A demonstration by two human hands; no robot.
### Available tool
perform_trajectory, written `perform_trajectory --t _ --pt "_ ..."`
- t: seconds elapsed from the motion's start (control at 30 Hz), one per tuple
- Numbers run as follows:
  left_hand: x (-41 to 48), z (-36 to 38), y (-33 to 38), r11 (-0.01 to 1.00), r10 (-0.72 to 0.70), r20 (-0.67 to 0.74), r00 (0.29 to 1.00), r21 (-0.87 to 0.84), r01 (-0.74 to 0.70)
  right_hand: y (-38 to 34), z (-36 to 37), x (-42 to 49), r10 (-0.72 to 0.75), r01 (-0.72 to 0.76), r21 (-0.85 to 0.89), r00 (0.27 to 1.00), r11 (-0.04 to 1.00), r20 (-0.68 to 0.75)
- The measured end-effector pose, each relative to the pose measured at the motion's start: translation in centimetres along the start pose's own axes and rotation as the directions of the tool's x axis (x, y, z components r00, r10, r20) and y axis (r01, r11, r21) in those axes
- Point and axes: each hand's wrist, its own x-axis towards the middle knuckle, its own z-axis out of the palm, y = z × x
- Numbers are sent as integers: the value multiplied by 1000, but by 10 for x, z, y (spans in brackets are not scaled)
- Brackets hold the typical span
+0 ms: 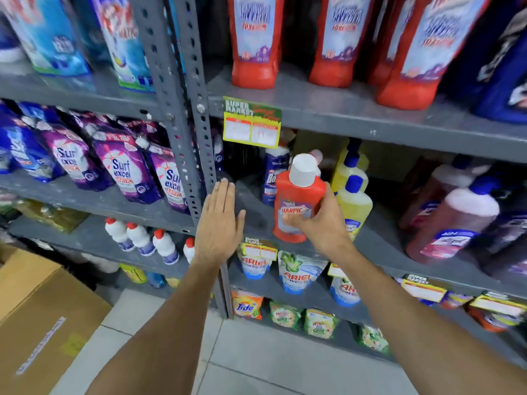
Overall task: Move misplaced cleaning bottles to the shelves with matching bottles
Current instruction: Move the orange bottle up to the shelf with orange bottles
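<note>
My right hand (322,223) grips a small red Harpic bottle (298,199) with a white cap, held upright just over the front of the middle shelf (251,206). My left hand (221,223) is flat and open, fingers together, resting at that shelf's left end beside the grey upright post (196,138). On the shelf above stand several larger red bottles (253,41) with blue-white labels. Behind the held bottle are a dark blue bottle (273,175) and yellow bottles (353,201) with blue caps.
Pinkish-brown bottles (456,220) fill the middle shelf's right side. Purple Surf Excel pouches (125,169) sit on the left rack, white bottles with red caps (139,238) below them. Ariel pouches (299,272) hang under the middle shelf. A cardboard box (42,323) stands on the tiled floor at left.
</note>
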Motion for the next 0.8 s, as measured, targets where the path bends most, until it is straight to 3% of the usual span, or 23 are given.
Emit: perform_trajectory --t 0.13,0.27,0.4,0.6,0.8 --pt "18 -63 25 997 19 -177 984 77 -5 -52 -24 -6 -126 126 17 992 992 5" --pt "53 -115 49 995 38 -243 969 99 -14 -112 -47 -5 -261 262 61 965 963 -26" --pt "87 -143 68 998 42 -189 981 59 -31 -167 -73 8 -349 360 148 932 921 -93" --pt "126 -147 79 997 70 -13 997 -21 -70 -208 -97 42 -365 413 205 901 887 -235" --pt "138 -134 72 991 117 -39 992 62 -115 -218 -102 88 -348 412 152 878 898 -328"
